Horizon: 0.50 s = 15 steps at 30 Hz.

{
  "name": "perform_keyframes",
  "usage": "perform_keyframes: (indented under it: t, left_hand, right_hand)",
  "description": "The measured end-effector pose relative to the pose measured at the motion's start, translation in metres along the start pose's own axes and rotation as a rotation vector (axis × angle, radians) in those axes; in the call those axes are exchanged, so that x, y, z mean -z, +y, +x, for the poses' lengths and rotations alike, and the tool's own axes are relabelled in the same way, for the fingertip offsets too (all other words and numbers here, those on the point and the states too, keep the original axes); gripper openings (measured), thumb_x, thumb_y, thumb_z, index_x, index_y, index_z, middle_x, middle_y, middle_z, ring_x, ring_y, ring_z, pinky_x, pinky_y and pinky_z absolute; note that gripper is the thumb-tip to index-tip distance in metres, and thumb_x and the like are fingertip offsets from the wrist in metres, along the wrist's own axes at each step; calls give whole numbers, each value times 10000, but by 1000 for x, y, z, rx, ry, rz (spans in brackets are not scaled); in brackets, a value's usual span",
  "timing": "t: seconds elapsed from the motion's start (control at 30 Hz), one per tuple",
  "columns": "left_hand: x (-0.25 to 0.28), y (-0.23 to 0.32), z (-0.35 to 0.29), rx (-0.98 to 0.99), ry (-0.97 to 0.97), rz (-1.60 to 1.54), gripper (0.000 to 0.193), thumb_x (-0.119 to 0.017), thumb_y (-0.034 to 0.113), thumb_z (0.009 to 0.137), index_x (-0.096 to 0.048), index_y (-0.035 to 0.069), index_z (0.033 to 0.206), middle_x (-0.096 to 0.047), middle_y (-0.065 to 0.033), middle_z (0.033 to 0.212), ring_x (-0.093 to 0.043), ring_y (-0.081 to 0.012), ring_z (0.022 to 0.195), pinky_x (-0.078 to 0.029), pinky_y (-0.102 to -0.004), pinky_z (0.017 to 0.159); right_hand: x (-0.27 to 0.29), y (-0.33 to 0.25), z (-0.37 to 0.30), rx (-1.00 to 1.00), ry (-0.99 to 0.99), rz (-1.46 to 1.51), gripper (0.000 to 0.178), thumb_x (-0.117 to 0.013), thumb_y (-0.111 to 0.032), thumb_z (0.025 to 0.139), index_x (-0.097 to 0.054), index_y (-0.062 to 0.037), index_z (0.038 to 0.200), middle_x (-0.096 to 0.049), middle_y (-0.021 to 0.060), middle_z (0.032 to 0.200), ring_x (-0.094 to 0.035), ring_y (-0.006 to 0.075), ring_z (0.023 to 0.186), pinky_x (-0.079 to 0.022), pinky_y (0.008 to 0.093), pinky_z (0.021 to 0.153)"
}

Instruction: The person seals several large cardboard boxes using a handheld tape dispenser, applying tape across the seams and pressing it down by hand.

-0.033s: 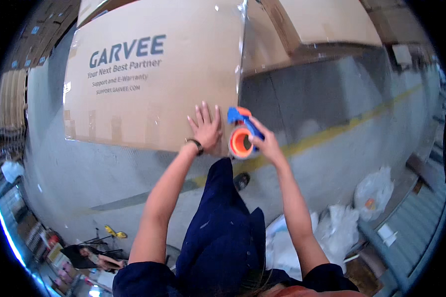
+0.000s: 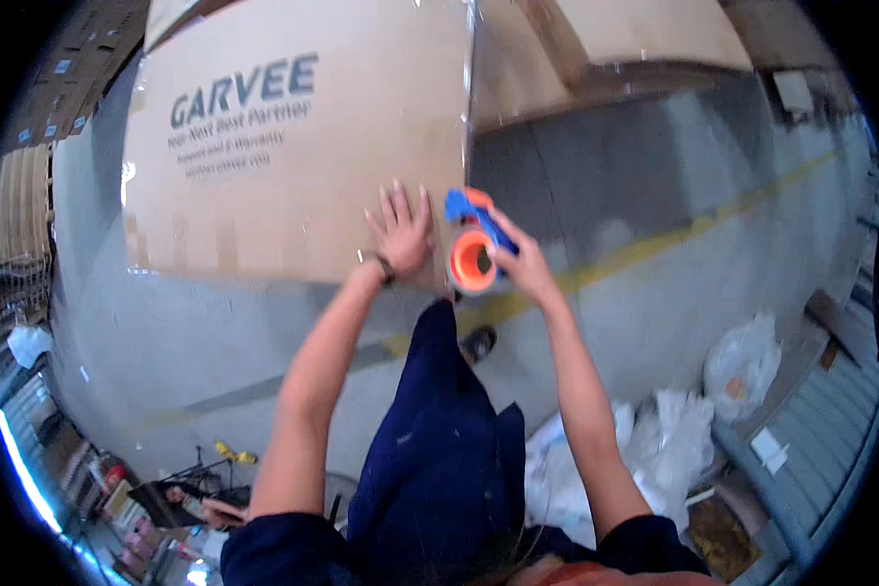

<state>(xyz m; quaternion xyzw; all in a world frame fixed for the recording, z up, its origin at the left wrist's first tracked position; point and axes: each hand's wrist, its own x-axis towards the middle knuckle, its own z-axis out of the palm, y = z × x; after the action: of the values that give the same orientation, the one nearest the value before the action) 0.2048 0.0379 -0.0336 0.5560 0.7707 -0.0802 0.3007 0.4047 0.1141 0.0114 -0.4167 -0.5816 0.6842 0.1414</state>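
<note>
Just past the dark blue trousers, right hand curls snugly round the handle of a tape gun. Gun is at the near right corner of a big brown box; cannot tell whether it touches the cardboard. Blue frame and handle, orange piece at the upper end, fat round roll with bright orange hollow core. Left hand lies palm down on the box, fingers spread, gripping nothing; dark band at wrist. Box top is flat, dark print toward the far left. Farther out: yellow floor line, then more brown boxes.
</note>
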Motion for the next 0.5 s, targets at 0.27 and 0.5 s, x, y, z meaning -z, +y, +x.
perform_keyframes:
  t: [0.27, 0.5]
  left_hand:
    - [-3, -18, 9, -24, -105, -194, 747, -353, 529, 853, 41, 226, 1411, 197, -213, 1425, 187, -435, 1297, 72, -672, 947]
    - [-2, -17, 8, -40, -100, -91, 1072, -438, 764, 665, 71, 181, 1407, 180, -262, 1412, 153, -472, 1290, 13, -697, 936]
  right_hand:
    - [-109, 78, -186, -156, 59, -243, 670, -695, -173, 668, -448, -189, 1291, -471, 221, 1214, -460, 311, 1157, -340, 375, 981]
    - [-140, 70, -89, -194, 63, -297, 642, -679, -355, 637, -483, -310, 1247, -541, 224, 886, -571, 358, 825, -473, 390, 748]
